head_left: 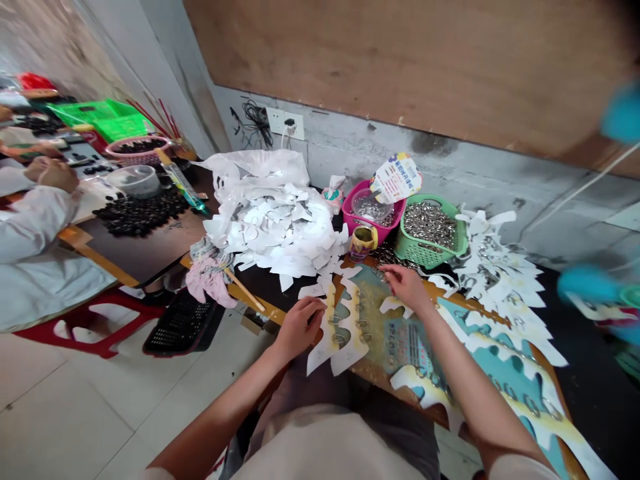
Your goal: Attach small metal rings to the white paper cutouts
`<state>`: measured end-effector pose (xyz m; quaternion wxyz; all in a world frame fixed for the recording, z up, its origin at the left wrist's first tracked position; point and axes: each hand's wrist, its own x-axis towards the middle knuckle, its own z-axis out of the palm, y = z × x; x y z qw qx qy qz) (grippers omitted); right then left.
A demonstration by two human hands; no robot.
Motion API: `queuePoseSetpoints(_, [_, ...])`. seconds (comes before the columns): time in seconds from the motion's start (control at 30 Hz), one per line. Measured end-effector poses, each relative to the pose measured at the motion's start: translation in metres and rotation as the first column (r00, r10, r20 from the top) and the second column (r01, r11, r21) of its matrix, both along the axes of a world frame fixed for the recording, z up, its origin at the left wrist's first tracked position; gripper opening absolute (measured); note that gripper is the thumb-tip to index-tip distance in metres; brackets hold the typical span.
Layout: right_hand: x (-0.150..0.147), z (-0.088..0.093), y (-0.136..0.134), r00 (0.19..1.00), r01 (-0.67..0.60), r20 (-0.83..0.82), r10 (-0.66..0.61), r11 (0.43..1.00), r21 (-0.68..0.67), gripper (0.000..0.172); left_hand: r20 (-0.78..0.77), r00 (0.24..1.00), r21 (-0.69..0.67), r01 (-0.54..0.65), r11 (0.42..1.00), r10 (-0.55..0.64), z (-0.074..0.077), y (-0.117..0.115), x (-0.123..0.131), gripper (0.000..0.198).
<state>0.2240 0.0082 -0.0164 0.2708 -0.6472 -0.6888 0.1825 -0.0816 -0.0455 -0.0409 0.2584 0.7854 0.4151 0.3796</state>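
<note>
My left hand [300,328] is curled at the left edge of a white cut piece [324,350] that bears a yellowish strip and several metal rings [340,337]. What its fingers hold, if anything, is hidden. A second, similar white piece [353,353] lies right beside the first. Farther right, my right hand [406,288] reaches over the table board [373,370], its thumb and fingers pinched on a small metal ring [381,272]. Just behind those fingertips lies a loose pile of metal rings [387,255].
Behind stand a pink basket [345,212], a green basket [417,250] of metal parts and a small tin [361,245]. White pieces are heaped left [280,227] and stacked right [500,267]. At left, a co-worker's hands [53,173] are near black parts [143,213].
</note>
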Motion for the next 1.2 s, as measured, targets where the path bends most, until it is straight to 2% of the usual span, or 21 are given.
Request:
queuePoseSetpoints(0.07, [-0.035,0.005,-0.009,0.980,-0.155,-0.120,0.159,0.987,0.039,0.033,0.117,0.992,-0.128,-0.042,0.991,0.057,0.008,0.008,0.014,0.017])
queuePoseSetpoints(0.13, [-0.066,0.009,-0.016,0.948,-0.271,-0.147,0.283,0.958,0.093,0.030,0.252,0.963,-0.280,-0.023,0.960,0.096,0.012,0.018,0.028,0.021])
queuePoseSetpoints(0.2, [-0.089,0.009,-0.020,0.924,-0.320,-0.183,0.335,0.941,0.107,0.028,0.352,0.928,-0.395,0.030,0.918,0.121,0.011,0.029,0.036,0.024])
queuePoseSetpoints(0.27, [-0.100,0.004,-0.018,0.919,-0.308,-0.241,0.312,0.950,0.056,0.027,0.396,0.907,-0.433,0.047,0.900,0.144,0.005,0.039,0.036,0.024])
queuePoseSetpoints(0.4, [-0.100,-0.009,-0.007,0.935,-0.261,-0.263,0.238,0.964,-0.056,0.027,0.354,0.916,-0.421,-0.024,0.907,0.189,-0.011,0.054,0.018,0.023])
queuePoseSetpoints(0.57, [-0.101,-0.019,-0.007,0.926,-0.370,-0.116,0.359,0.925,-0.084,0.020,0.252,0.944,-0.391,-0.104,0.915,0.215,-0.021,0.064,-0.001,0.018])
queuePoseSetpoints(0.67, [-0.108,-0.021,-0.013,0.909,-0.413,0.012,0.417,0.904,-0.111,0.025,0.229,0.952,-0.361,-0.112,0.926,0.204,-0.022,0.064,0.001,0.017])
queuePoseSetpoints(0.73, [-0.111,-0.022,-0.017,0.912,-0.391,0.081,0.402,0.912,-0.127,0.027,0.223,0.957,-0.342,-0.103,0.934,0.188,-0.022,0.063,0.004,0.019])
queuePoseSetpoints(0.9, [-0.114,-0.027,-0.023,0.904,-0.339,0.212,0.371,0.925,-0.174,0.018,0.227,0.958,-0.326,-0.096,0.940,0.177,-0.025,0.062,0.011,0.024])
queuePoseSetpoints(1.07, [-0.113,-0.028,-0.025,0.912,-0.337,0.188,0.364,0.927,-0.163,0.015,0.270,0.937,-0.353,-0.118,0.928,0.221,-0.029,0.064,0.013,0.023])
queuePoseSetpoints(1.2, [-0.111,-0.023,-0.019,0.952,-0.296,0.054,0.302,0.950,-0.095,0.018,0.348,0.902,-0.399,-0.106,0.911,0.257,-0.027,0.064,0.019,0.019])
